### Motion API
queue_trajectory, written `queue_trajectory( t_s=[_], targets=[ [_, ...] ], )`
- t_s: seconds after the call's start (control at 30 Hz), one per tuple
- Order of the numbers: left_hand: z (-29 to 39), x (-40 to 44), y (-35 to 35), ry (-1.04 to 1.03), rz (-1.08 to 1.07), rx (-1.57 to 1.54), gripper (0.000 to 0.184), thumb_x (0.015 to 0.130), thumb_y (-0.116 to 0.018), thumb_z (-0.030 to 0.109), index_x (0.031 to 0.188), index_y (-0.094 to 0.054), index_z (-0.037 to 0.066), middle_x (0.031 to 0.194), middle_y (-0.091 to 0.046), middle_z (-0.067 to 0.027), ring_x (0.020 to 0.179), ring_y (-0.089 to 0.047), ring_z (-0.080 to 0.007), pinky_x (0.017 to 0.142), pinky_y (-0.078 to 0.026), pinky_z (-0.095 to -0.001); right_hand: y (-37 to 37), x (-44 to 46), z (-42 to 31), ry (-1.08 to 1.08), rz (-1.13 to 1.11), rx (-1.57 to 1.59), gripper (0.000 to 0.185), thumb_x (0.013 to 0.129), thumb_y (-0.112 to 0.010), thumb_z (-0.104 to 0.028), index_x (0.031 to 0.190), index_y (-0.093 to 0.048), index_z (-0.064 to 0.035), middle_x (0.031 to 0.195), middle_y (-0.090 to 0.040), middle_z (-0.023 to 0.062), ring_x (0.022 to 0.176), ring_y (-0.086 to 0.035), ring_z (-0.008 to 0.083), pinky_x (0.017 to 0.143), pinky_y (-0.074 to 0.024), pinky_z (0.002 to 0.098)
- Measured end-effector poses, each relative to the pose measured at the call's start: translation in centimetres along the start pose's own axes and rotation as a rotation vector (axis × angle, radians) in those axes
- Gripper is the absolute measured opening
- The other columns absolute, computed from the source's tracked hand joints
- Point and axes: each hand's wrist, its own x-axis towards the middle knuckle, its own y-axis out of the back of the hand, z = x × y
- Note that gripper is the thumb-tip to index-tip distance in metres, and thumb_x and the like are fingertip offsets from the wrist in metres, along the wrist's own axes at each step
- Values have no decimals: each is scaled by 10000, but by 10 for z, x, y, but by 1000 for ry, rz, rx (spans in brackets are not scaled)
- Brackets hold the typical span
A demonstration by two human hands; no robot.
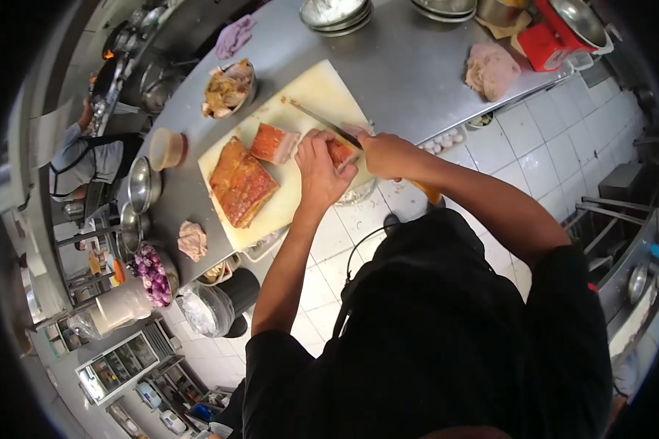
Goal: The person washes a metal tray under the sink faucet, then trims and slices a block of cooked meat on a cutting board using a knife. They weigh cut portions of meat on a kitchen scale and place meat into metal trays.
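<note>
My right hand (386, 155) is wrapped round the handle of a long kitchen knife (316, 117), whose blade points to the upper left over the white cutting board (322, 84). My left hand (321, 167) presses with bent fingers on a small piece of browned roast meat (341, 152) at the board's right side, close to the blade. Just left of that hand lies a cut block of roast meat (272, 143). A larger slab with crisp, golden-brown skin (241, 183) rests further left on the board. Whether the blade touches the held piece cannot be made out.
Beyond the board stands a bowl of meat pieces (228, 89). Metal bowls (144, 184), a plastic tub (167, 148) and purple onions (152, 274) are at the left. Cloths (492, 71) and a red scale (543, 47) lie right. Another person (88, 162) works across the table.
</note>
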Motion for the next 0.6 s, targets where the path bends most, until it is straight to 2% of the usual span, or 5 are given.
queue_trajectory(
  t_s=[0.13,0.27,0.37,0.43,0.6],
  targets=[
    [3,3,18,111,-184,3,645,654,-751,225,1196,-460,31,1229,-434,-192,1147,-417,-370,974,-323,-476,14,-5,3,85,116,119,360,860,-451,-80,1204,-511,10,967,-660,267,645,-660,381,576,-541,435],
    [21,30,15,39,-30,79,577,675,-764,245,1168,-537,50,1244,-447,-195,1163,-434,-371,963,-343,-492,38,-37,35,88,296,191,248,920,-453,-166,1057,-551,16,809,-662,224,591,-655,341,553,-525,435],
    [20,63,-8,-81,-173,113,477,673,-754,219,1098,-607,60,1181,-522,-180,1114,-502,-361,938,-399,-479,49,-76,55,-3,381,330,223,945,-473,-212,986,-510,5,685,-613,187,503,-607,299,505,-493,411],
    [15,80,-18,40,-602,100,392,694,-729,195,1055,-665,56,1095,-595,-154,1060,-568,-339,921,-453,-416,41,-90,81,0,404,394,201,958,-483,-219,1004,-492,-24,634,-533,111,441,-528,210,429,-442,355],
    [-30,102,-27,19,-458,98,234,722,-647,132,932,-703,45,881,-677,-160,864,-639,-360,813,-516,-410,10,-129,124,-127,383,561,149,970,-482,-183,946,-478,-36,573,-466,51,398,-493,155,368,-413,316]
  ],
)
